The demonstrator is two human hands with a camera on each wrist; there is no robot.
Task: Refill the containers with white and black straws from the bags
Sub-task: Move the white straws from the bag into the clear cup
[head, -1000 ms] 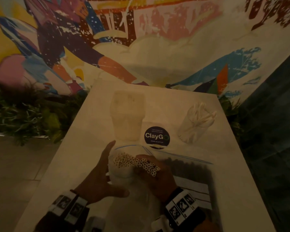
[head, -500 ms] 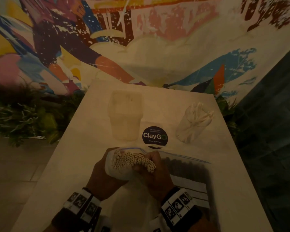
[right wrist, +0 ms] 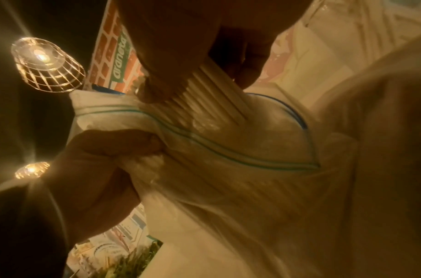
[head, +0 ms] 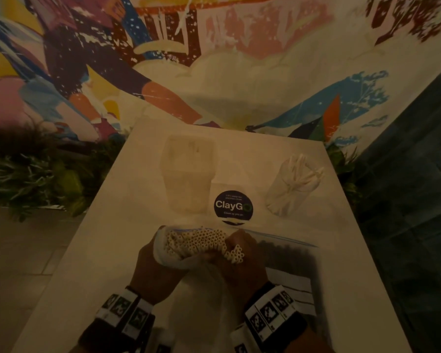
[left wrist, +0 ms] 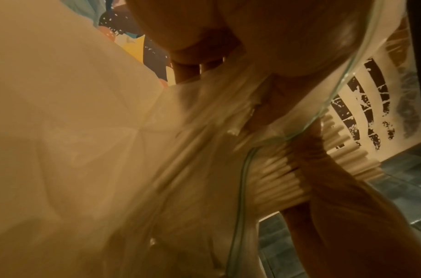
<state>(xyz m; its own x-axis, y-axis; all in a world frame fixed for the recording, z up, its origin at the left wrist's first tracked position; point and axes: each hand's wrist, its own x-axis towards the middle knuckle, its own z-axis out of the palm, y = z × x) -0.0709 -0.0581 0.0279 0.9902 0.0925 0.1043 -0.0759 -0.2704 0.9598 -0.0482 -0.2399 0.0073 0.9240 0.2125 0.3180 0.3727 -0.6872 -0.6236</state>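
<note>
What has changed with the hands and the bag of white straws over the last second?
The left hand, open beside the bag a second ago, now grips its mouth. The right hand keeps gripping the white straws. Both containers and the black-straw bag stayed put.

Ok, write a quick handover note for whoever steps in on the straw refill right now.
Left hand grips the open zip bag near its mouth. Right hand pinches a bunch of white straws sticking out of it. Black-straw bag lies flat on the table, untouched. Far left container looks empty; the right one holds a few white straws. Left to do: fill both.
</note>
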